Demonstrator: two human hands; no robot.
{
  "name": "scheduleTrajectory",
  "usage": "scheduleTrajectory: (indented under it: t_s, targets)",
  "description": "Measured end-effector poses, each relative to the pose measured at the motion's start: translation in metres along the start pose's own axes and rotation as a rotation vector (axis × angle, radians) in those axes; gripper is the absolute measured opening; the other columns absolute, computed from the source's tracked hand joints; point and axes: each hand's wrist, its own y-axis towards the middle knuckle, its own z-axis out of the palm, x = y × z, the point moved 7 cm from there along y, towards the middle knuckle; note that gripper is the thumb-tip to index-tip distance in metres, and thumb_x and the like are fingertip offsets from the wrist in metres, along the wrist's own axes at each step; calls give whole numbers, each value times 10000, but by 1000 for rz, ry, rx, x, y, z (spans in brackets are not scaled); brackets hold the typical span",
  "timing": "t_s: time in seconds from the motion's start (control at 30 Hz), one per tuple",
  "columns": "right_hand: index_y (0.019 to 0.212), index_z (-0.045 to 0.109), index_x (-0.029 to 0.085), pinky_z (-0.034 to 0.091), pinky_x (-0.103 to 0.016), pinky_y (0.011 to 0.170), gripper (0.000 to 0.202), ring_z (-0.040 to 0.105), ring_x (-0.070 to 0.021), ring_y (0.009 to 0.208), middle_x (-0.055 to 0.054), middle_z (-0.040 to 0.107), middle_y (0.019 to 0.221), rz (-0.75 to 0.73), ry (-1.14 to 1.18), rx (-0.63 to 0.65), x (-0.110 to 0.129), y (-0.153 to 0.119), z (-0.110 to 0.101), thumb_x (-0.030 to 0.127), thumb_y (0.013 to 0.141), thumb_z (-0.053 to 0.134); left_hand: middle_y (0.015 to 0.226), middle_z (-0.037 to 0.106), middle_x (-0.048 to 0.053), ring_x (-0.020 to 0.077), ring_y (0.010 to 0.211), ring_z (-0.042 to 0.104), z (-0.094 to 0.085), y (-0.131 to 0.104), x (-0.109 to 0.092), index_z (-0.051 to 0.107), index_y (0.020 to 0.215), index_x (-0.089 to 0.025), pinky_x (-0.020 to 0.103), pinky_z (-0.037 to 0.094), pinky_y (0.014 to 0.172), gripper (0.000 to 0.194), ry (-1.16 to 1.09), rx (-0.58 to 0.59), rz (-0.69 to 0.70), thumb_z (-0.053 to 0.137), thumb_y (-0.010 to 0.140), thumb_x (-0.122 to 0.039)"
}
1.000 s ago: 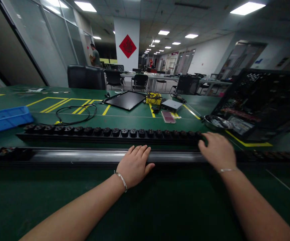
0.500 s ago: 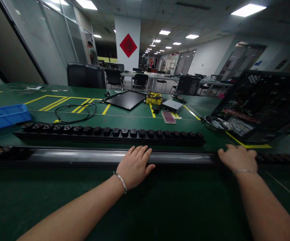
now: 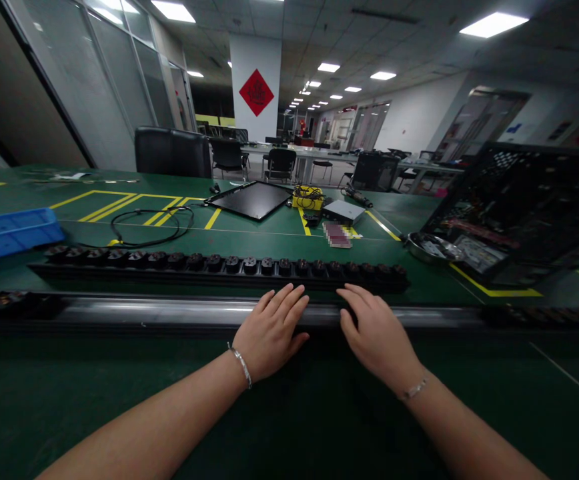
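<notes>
A long black power strip housing (image 3: 159,311) runs across the table in front of me. Its middle is a smooth, shiny grey stretch, while black sockets (image 3: 9,300) show at its left end and more at its right. My left hand (image 3: 268,330) lies over the smooth stretch, fingers stretched out and thumb apart. To the right of it, my right hand (image 3: 377,330) rests on the same stretch with its fingers extended. Just beyond both hands lies a second black strip (image 3: 219,272), fitted with a row of round sockets.
The green table (image 3: 169,400) has yellow tape lines. A blue bin (image 3: 14,233) stands left, near a looped black cable (image 3: 149,240). Farther back lie a flat black panel (image 3: 252,200), a yellow box (image 3: 307,197) and a grey drive (image 3: 343,211). Right are a metal bowl (image 3: 432,248) and an open computer case (image 3: 524,213).
My right hand has moved left along the strip, close to my left hand, uncovering the right part of the smooth stretch. My left hand stays nearly in place. A person in the background has gone from view.
</notes>
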Motion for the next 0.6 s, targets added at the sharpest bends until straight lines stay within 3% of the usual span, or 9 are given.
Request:
scheduleTrajectory:
  t_s: [0.13,0.23,0.37,0.47,0.6]
  targets:
    - [1200,501,180,371,-396,1033,395,396,-208,1260,-114,416,1364,-179,431,-16,32,-9,10,132,827,380,1515,226,48,230,1399,140,-5,-2,-7,318,1403,-160,440,121,1138,585,3,-59,81,378,898,-450]
    - [1180,488,203,417,-373,992,390,397,-190,1264,-103,387,1388,-164,608,-59,27,-9,15,105,827,353,1527,183,20,221,1409,88,-5,-4,-13,290,1416,-192,463,32,1144,579,13,-51,145,364,903,-451]
    - [1153,519,173,410,-407,987,358,430,-209,1230,-124,462,1321,-96,389,-138,6,-4,20,131,837,356,1511,242,-16,207,1405,114,1,-4,-16,318,1396,-269,508,-9,1135,510,28,21,205,346,916,-438]
    - [1082,585,157,367,-444,1004,316,514,-228,1122,-110,589,1168,-115,119,-32,2,-2,32,163,838,385,1448,380,3,216,1386,195,3,-3,-15,433,1317,-267,533,8,1132,434,4,32,195,352,920,-422]
    - [1052,605,158,374,-417,977,307,567,-211,1015,-86,631,1099,-95,34,20,1,-1,38,164,848,376,1300,539,39,244,1334,309,-5,-1,-13,584,1114,-234,548,88,1125,305,-1,-5,118,430,897,-384]
